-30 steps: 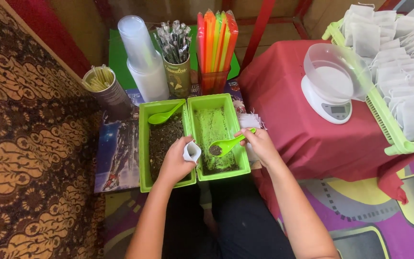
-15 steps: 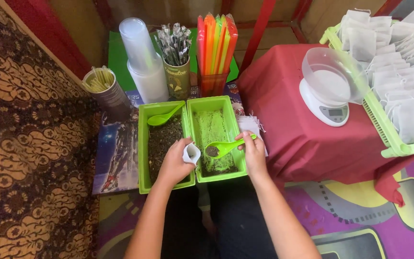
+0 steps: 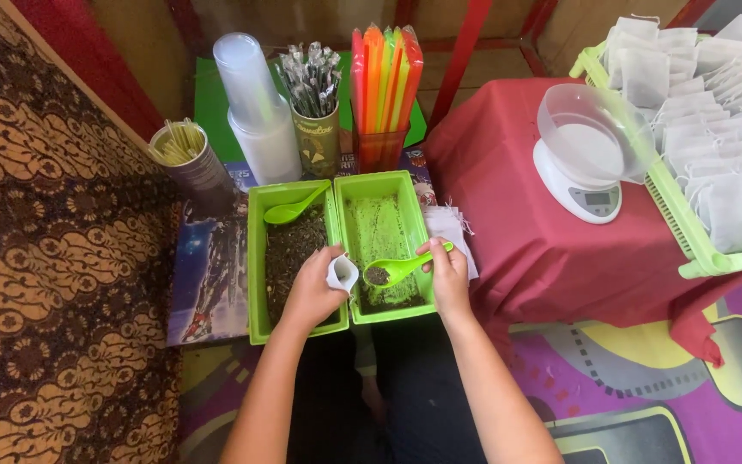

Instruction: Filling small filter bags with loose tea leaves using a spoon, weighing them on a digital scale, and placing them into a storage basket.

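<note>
My left hand [image 3: 313, 292] pinches the small white paper pouch [image 3: 343, 273] open; at its three o'clock, right fingers [image 3: 440, 262] grip the loaded green plastic spoon [image 3: 398, 270] — filling step, needing a steady tip.

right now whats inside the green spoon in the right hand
The green spoon in the right hand carries a small heap of dark loose bits, level with the white pouch in the left hand. The pouch's inside is hidden.
</note>
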